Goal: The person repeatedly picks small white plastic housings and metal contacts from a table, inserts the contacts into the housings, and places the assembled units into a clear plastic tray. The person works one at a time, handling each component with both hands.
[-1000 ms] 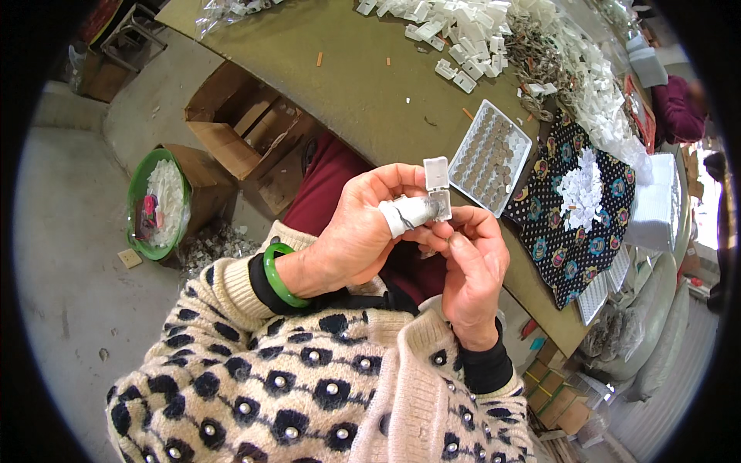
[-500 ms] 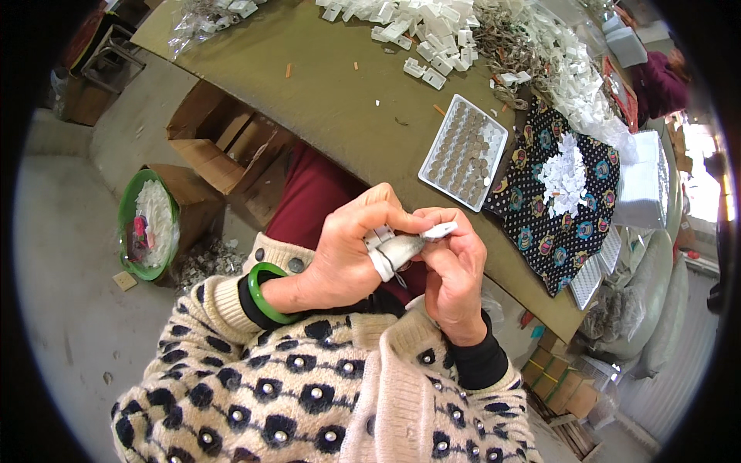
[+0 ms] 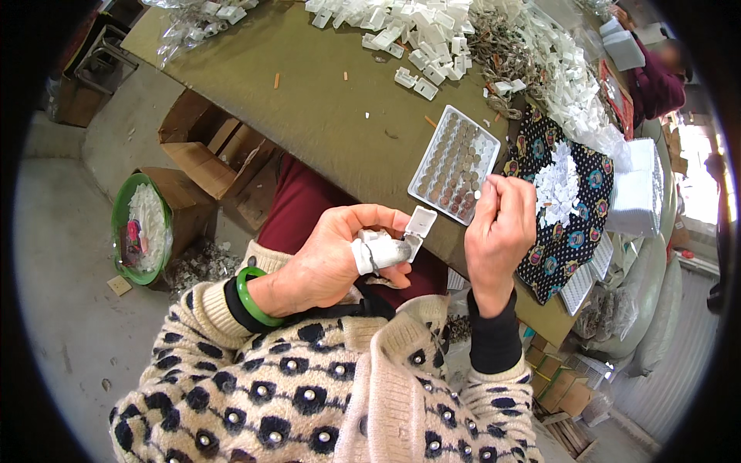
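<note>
My left hand (image 3: pixel 320 251) is closed around a small white plastic box (image 3: pixel 419 224), whose lid stands raised above its base. A white wrapping (image 3: pixel 378 255) with a dark band and a grey smudge covers a digit of this hand. My right hand (image 3: pixel 500 231) is apart from the box, lifted beside the right edge of the white tray (image 3: pixel 417 187). Its thumb and fingers are pinched together; a tiny white speck shows by the fingertips, too small to name. Rows of small round brownish discs (image 3: pixel 455 158) fill much of the tray.
A heap of white plastic boxes (image 3: pixel 421 35) and a tangle of grey-brown strands (image 3: pixel 498 46) cover the table's far side. White paper bits (image 3: pixel 557 184) lie on a patterned dark cloth (image 3: pixel 532 255). Cartons (image 3: pixel 204 147) and a green basin (image 3: pixel 166 255) stand left. Another person (image 3: pixel 656 81) is far right.
My right hand has left the white box and moved right, up beside the tray. The box, now with its lid raised, stays in my left hand.
</note>
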`<state>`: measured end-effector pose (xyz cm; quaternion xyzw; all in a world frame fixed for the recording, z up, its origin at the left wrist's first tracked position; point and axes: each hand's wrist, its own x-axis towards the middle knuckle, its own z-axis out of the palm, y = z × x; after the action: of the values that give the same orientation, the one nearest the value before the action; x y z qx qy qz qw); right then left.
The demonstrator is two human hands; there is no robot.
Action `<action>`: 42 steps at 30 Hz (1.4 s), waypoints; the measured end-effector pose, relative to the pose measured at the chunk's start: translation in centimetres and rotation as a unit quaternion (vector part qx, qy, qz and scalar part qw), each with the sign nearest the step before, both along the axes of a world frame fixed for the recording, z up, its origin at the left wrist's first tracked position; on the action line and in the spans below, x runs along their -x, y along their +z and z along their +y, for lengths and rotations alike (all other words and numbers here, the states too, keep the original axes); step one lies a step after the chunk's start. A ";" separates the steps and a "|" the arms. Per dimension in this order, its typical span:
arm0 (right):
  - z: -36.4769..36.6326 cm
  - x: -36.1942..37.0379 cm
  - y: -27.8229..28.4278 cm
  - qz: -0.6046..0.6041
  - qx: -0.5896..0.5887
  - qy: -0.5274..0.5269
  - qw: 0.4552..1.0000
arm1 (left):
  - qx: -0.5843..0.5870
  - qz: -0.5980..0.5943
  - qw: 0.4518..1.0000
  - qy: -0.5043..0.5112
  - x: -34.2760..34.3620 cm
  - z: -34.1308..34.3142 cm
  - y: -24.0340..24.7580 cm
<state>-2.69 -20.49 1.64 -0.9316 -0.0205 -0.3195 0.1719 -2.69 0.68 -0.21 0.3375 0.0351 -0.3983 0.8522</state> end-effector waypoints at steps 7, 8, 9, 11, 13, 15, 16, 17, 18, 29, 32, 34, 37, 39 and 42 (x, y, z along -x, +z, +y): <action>-2.0 -1.4 -2.1 0.110 0.058 0.018 0.992 | -0.014 0.060 0.998 -0.014 -0.2 -0.5 -0.1; -2.1 -1.5 -1.9 0.116 0.044 0.030 0.992 | -0.013 0.067 0.998 -0.012 -0.2 -0.6 -0.1; -2.2 -1.6 -1.7 0.122 0.030 0.041 0.991 | -0.012 0.074 0.997 -0.010 -0.2 -0.7 -0.1; -2.7 -1.6 -1.0 0.139 -0.081 0.042 0.986 | 0.003 0.065 0.998 -0.010 -0.2 -0.8 0.0; -3.1 -1.3 -0.2 0.167 -0.181 0.030 0.969 | 0.027 0.038 0.999 -0.010 -0.4 -0.7 0.1; -3.6 -0.9 0.4 0.167 -0.143 0.061 0.974 | 0.016 0.034 0.999 -0.007 -0.7 -0.7 0.3; -3.5 -0.7 0.4 0.168 -0.106 0.075 0.977 | 0.009 0.034 0.999 -0.009 -0.8 -0.7 0.4; -3.4 -0.6 0.4 0.164 -0.070 0.090 0.980 | 0.001 0.035 0.999 -0.006 -1.0 -0.7 0.5; -3.4 -0.4 0.3 0.177 -0.033 0.100 0.979 | -0.008 0.036 0.999 -0.002 -1.2 -0.8 0.6; -4.3 -0.2 0.0 0.191 0.033 0.114 0.974 | -0.008 0.043 0.999 0.022 -1.9 -1.0 0.8; -4.5 -0.8 0.1 0.193 0.011 0.133 0.972 | -0.011 0.029 0.999 0.039 -2.0 -1.4 0.8; -4.3 -0.9 0.4 0.185 0.001 0.133 0.974 | -0.045 0.016 0.998 0.042 -1.9 -1.6 1.0; -2.6 0.1 1.0 0.135 -0.069 0.133 0.980 | -0.079 0.012 0.996 0.043 -1.8 -1.8 1.3; -1.1 1.7 1.6 0.114 -0.094 0.155 0.977 | -0.096 0.001 0.994 0.047 -1.6 -2.0 1.5; 1.0 2.6 1.5 0.061 -0.060 0.198 0.976 | -0.114 -0.031 0.992 0.047 -1.3 -2.3 1.6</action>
<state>-5.29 -19.54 3.11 -0.9149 -0.1753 -0.2222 0.2879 -1.41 -1.66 1.41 0.4426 0.0698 -0.3411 0.8264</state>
